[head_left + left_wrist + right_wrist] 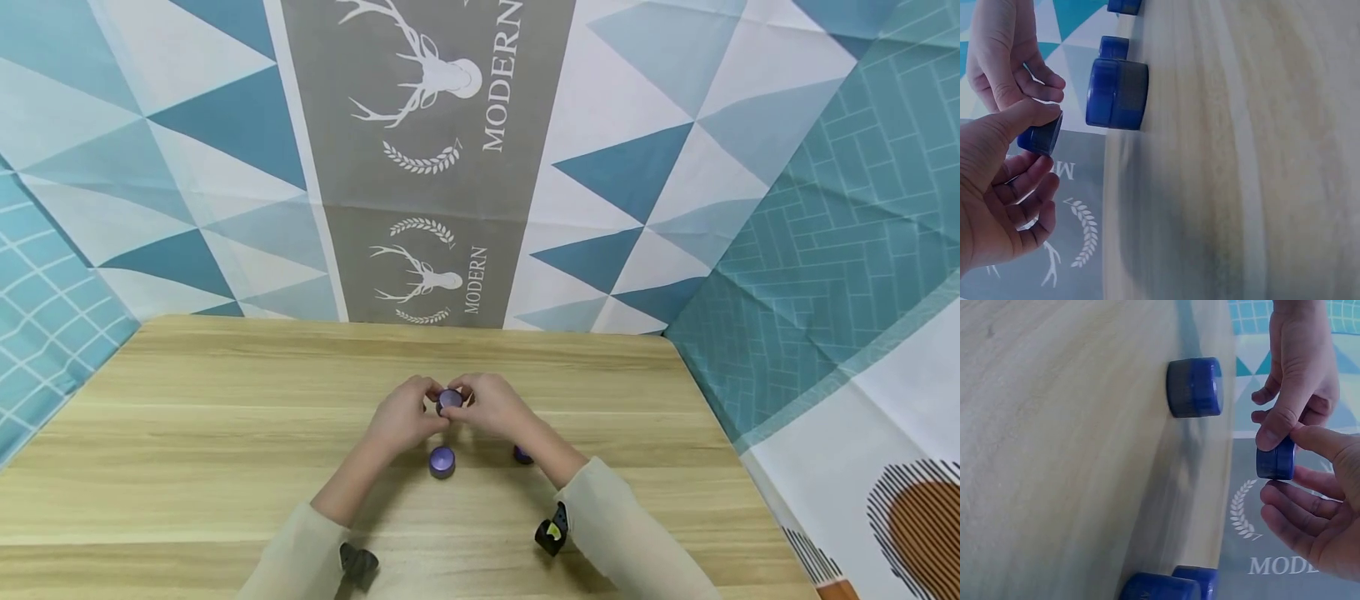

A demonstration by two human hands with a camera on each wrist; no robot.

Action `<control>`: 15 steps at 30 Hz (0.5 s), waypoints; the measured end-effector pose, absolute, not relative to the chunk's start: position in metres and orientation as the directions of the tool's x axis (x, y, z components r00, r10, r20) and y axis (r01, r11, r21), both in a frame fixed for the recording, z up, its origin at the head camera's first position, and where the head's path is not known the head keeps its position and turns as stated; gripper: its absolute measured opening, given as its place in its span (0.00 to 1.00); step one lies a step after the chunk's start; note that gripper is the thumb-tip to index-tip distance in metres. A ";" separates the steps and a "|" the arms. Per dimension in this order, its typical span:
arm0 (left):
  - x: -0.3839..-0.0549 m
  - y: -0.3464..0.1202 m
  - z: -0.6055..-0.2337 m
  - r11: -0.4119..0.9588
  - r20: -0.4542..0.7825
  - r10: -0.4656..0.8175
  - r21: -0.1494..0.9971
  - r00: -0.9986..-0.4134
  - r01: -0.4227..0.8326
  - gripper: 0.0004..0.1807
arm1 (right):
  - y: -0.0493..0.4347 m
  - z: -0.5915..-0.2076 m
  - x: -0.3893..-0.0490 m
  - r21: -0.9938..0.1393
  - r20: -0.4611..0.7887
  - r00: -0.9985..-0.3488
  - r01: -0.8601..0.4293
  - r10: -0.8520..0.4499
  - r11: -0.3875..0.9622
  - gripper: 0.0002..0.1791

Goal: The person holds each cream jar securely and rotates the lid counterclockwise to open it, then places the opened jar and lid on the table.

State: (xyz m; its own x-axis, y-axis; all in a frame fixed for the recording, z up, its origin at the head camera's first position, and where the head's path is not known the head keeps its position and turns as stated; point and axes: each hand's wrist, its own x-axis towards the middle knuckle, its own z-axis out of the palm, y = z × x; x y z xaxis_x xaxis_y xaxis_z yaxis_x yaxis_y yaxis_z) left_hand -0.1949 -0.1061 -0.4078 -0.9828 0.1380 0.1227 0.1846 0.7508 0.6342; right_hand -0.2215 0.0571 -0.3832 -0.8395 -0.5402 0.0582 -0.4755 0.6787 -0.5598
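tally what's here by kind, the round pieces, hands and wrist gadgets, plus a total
Round purple pieces: 4 visible (held piece, near piece, partly hidden piece, far piece seen only in the wrist views)
Hands: 2 (left hand, right hand)
Black wrist gadgets: 2 (left gadget, right gadget)
Total: 8

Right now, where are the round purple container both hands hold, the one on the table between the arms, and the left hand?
Held purple container (450, 400), head view: its top.
Other purple container (442, 459), head view: its top.
Left hand (403, 417), head view: its back.
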 end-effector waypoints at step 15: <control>-0.185 -0.096 -0.400 0.722 0.281 0.156 0.621 -0.947 0.304 0.16 | 0.066 -0.364 -0.208 -0.404 0.148 -0.755 -0.635 -0.638 0.658 0.10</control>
State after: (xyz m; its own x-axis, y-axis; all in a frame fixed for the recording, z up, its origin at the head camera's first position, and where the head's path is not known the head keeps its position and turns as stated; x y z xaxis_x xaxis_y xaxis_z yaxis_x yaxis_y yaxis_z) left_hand -0.1849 -0.0963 -0.3997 -0.9469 0.1563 0.2811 0.3037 0.7222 0.6215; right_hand -0.2084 0.0662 -0.3637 -0.7553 -0.6384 0.1482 -0.6355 0.6583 -0.4035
